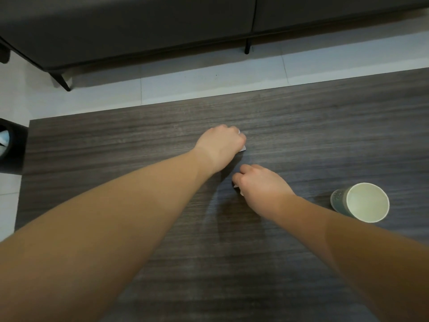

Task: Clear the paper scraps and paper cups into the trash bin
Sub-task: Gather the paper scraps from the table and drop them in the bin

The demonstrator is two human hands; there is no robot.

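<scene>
My left hand [221,142] rests fisted on the dark wooden table [116,140], closed over a white paper scrap [243,148] that peeks out at its right edge. Just nearer to me, my right hand [260,184] is closed on another white paper scrap [238,187], of which only a sliver shows under the fingers. A green paper cup [361,202] with a white inside stands upright and empty to the right of my right hand, apart from it. The black trash bin [12,147] stands on the floor off the table's left edge.
A dark grey sofa [139,26] on thin black legs runs along the far side, across a strip of pale tiled floor [185,75]. Something light lies inside the bin.
</scene>
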